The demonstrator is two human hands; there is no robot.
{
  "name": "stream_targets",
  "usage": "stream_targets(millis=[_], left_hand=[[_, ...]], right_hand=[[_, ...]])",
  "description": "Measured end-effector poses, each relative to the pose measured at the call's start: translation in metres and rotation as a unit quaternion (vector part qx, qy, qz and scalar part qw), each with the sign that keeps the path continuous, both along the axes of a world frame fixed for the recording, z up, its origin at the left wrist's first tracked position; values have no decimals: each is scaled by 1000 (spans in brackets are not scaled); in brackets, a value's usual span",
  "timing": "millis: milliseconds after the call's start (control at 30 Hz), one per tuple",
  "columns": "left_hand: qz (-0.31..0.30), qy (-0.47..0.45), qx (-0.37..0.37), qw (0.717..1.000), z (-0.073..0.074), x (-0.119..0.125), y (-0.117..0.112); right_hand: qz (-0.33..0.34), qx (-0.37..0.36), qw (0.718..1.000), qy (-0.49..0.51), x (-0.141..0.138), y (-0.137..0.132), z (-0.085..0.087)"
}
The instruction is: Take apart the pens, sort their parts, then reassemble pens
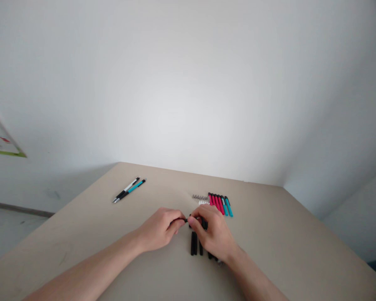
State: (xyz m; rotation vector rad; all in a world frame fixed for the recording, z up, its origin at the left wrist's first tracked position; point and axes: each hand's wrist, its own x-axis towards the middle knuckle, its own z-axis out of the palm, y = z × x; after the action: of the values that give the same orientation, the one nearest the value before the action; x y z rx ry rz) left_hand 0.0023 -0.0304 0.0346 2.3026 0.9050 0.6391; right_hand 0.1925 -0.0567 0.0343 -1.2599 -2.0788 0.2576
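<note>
My left hand [163,228] is closed in a pinch on one end of a thin black pen part [186,220]. From the other side my right hand [213,232] is closed, its thumb and fingertips at the opposite end of that part. Fingers cover most of it, so its exact shape is hidden. Below and partly under my right hand lie several black tubes [194,243], which look like pen grips. Just beyond that hand stands a row of pen barrels in red [217,203] and teal [228,206], with black upper ends.
Small silver pieces [200,197] and white pieces [203,202] lie left of the barrels. Two whole pens, one white [129,186] and one teal [134,187], rest at the table's far left. A white wall [188,92] rises behind the beige table [263,238].
</note>
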Motion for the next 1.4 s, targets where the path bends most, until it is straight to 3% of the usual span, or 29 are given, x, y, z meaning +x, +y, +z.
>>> stream_targets(millis=[133,467,1067,1233,1400], left_hand=[[-7,1,3,1000,0,-1,0],[0,13,2,1000,-4,-1,2],[2,3,-33,999,-8,-2,3],[7,10,-19,1000,-7,-2,3],[10,3,-11,1000,-6,-2,4]], right_hand=[[-28,-14,999,-15,0,2,-4],[10,-52,997,63,-1,-2,-3],[7,-31,993,112,0,-1,-3],[13,-78,990,114,0,1,-6],[8,-34,992,119,2,2,-9]])
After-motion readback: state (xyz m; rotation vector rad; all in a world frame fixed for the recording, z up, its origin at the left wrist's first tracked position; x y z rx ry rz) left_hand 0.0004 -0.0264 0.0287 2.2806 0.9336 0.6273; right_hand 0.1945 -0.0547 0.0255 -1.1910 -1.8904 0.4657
